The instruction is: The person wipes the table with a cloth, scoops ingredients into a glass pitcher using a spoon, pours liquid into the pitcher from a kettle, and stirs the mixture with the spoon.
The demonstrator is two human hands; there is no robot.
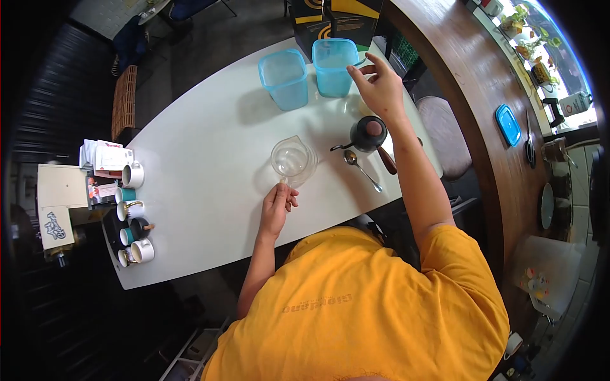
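My left hand (279, 206) is closed on the handle of a clear glass pitcher (293, 159), which stands on the white table. At the far side, my right hand (380, 86) is at the right rim of a translucent blue container (334, 68). Its thumb and forefinger pinch a thin piece at that rim, too small to name. A second blue container (284, 79) stands just left of the first. Under my right forearm sits a dark gooseneck kettle (367, 134) with a wooden handle. A metal spoon (363, 171) lies beside the kettle.
Several cups (133, 174) and some papers (109, 155) line the table's left end. Black and yellow boxes (340, 25) stand behind the containers. A grey stool (443, 136) is at the right, near a wooden counter (473, 95) with a blue lid (508, 125) and scissors (530, 149).
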